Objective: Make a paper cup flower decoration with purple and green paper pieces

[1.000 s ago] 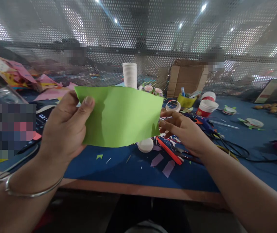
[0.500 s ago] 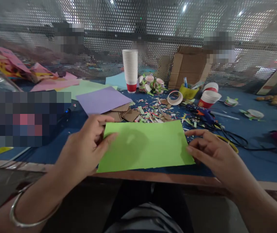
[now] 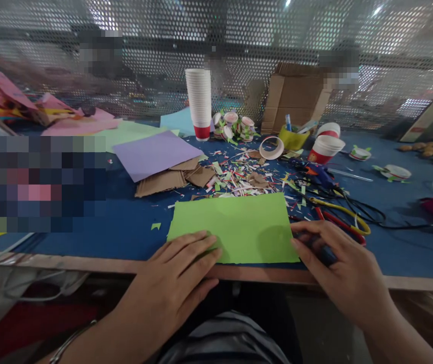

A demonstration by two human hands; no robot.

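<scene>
A green sheet of paper (image 3: 239, 225) lies flat on the blue table top (image 3: 118, 227) near its front edge. My left hand (image 3: 180, 275) rests flat on the sheet's near left corner, fingers stretched out. My right hand (image 3: 338, 268) sits just off the sheet's right edge, fingers curled over a dark thing on the table that I cannot make out. Red and yellow handled scissors (image 3: 340, 217) lie just beyond my right hand.
Paper scraps (image 3: 239, 177) and brown cardboard pieces (image 3: 171, 179) litter the middle. A purple sheet (image 3: 156, 151), a stack of white cups (image 3: 199, 103), a tape roll (image 3: 271, 147), a cardboard box (image 3: 296, 96) and black cables (image 3: 372, 217) lie further back. A perforated screen stands behind.
The green sheet went from held up in the air down onto the table. My left hand now lies flat on it and my right hand has come off its right edge.
</scene>
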